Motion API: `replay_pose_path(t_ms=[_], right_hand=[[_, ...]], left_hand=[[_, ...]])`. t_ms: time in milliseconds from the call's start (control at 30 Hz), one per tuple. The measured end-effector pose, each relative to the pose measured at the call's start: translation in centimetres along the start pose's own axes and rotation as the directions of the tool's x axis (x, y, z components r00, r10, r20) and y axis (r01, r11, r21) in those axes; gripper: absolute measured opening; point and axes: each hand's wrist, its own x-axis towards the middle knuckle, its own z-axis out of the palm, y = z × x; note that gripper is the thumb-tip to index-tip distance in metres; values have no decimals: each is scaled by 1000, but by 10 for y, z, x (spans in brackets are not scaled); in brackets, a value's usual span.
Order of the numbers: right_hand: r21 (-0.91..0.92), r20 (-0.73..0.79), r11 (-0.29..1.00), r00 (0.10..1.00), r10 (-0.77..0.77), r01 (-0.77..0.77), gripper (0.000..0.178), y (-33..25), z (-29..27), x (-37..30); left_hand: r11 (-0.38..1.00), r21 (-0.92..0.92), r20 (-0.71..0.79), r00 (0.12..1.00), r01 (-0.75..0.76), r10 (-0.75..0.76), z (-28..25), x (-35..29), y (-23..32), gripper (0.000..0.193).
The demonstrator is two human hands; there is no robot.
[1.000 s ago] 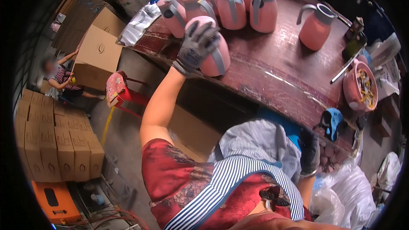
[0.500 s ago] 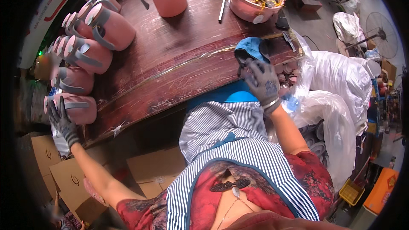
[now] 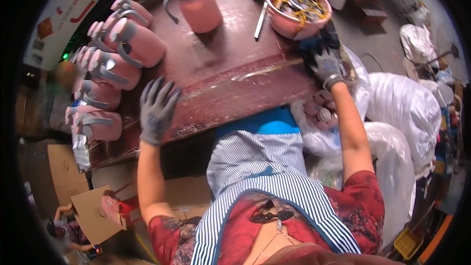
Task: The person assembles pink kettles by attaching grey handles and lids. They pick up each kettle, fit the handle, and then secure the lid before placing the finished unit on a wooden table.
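Note:
My left hand (image 3: 158, 110), in a grey work glove, is raised over the table's near edge with its fingers spread and nothing in them. To its left, pink jugs (image 3: 100, 122) with grey handles lie or stand bunched along the table's left side. My right hand (image 3: 327, 65), gloved too, is at the table's right corner, closed on a blue and black cap-like item (image 3: 314, 43); motion blur and the fingers hide most of it. Just beyond that hand stands a pink basin (image 3: 297, 30) full of small pieces with yellow cords. One pink jug (image 3: 200, 12) stands upright at the far middle.
The dark red wooden table (image 3: 216, 64) has a raised strip along its near side. A metal rod (image 3: 261, 19) lies beside the basin. Plastic bags (image 3: 400, 105) and pink round parts (image 3: 321, 110) crowd the right side. Cardboard boxes (image 3: 95, 216) and other people are at the left.
My left hand has left the nearest lying jug and moved right, lifting off. My right hand has moved away from me and right, toward the basin, the blue and black item moving with it.

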Motion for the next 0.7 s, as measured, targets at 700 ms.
replay_pose_path(t_ms=[700], right_hand=[[382,-203,922,969,143,-56,35,17,-74,19]], left_hand=[[70,-969,92,608,238,-789,92,113,41,33]])
